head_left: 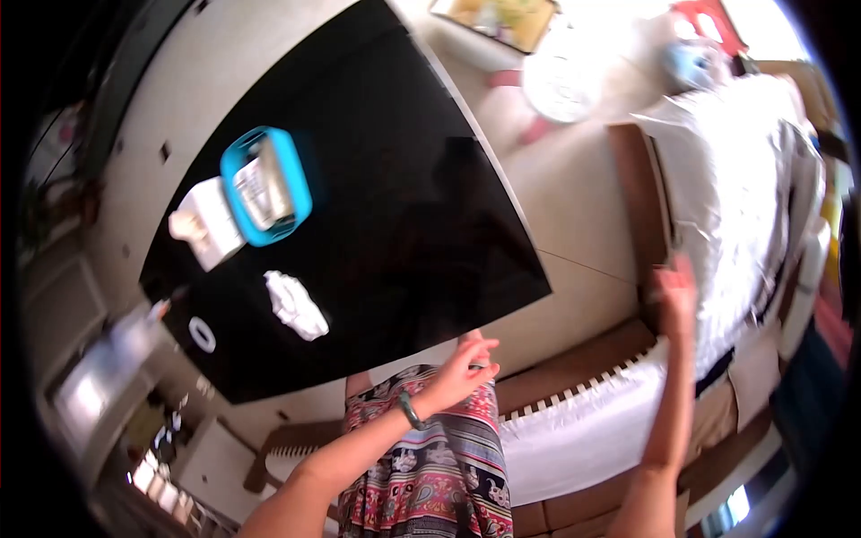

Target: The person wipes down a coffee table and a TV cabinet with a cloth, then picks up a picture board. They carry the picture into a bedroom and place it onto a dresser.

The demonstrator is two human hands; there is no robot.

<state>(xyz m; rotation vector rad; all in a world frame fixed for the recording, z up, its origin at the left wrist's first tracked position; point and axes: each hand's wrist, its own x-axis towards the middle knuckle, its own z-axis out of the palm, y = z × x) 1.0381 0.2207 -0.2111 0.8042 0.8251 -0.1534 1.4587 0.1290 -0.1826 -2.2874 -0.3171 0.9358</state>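
Observation:
My left hand, with a dark green bangle on the wrist, hovers over my patterned skirt near the table's front edge. Its fingers are apart and nothing shows in them. Far to the right, my right hand reaches beside the white cover on the sofa. Motion smears its fingers, so I cannot make out whether they touch the cover or hold anything.
On the glossy black table are a blue basket with items inside, a white box, a crumpled white cloth or tissue and a white ring. A round white stool stands beyond.

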